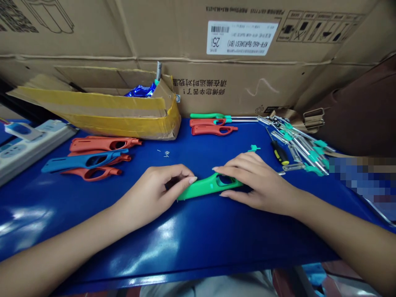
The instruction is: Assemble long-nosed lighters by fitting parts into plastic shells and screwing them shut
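A green lighter handle with a trigger opening lies level just over the blue table, between my two hands. My left hand pinches its rear end between thumb and fingers. At the other end, my right hand grips around the trigger opening, its fingers above and its thumb below; they hide the front tip. Just beyond the right knuckles rests a small teal plastic piece. A yellow-and-black screwdriver lies to the right of it.
Red handles and a blue handle lie at left, beside a power strip. A yellow-taped carton stands behind them. More red handles and a green handle lie at the back. Metal lighter tubes are heaped at right.
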### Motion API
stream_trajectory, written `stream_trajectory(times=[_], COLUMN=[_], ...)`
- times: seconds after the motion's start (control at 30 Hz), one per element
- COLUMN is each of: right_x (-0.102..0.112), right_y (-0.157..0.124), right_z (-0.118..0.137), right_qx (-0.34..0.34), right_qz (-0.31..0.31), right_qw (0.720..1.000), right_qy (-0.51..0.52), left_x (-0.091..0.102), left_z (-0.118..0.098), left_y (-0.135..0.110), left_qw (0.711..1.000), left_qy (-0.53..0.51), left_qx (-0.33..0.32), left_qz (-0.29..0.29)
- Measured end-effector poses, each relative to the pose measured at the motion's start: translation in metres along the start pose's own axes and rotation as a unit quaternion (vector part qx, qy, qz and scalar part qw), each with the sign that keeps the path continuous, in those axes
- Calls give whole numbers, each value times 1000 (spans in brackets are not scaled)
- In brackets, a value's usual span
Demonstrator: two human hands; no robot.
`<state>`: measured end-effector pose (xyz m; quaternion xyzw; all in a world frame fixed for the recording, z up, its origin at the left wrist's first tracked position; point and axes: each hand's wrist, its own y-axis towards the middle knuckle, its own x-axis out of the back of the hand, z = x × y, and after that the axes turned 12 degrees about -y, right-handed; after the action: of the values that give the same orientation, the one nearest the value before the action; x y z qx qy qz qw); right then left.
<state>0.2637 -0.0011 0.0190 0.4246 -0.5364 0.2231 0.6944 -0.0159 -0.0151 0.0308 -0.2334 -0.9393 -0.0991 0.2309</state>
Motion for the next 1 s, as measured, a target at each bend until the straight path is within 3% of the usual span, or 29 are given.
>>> stream_trajectory(times=[0.13, 0.3, 0.4, 1.0], right_x=[0, 4, 5, -7], right_y=[1, 2, 2, 2], right_z=[-3, -10, -12, -10], right_qx=[-1, -19, -24, -46], right_qz=[2, 20, 34, 93], right_qw=[1000, 1000, 999, 994], right_qy=[7, 7, 16, 42], left_x=[-1, 0, 0, -1], left_z=[2, 10, 15, 13], left_y=[0, -1, -2, -5], left_qw=[1000, 986, 973, 975], left_qy=[-9, 87, 134, 182], left_qx=[-10, -144, -189, -115], left_qz=[7, 3, 7, 45])
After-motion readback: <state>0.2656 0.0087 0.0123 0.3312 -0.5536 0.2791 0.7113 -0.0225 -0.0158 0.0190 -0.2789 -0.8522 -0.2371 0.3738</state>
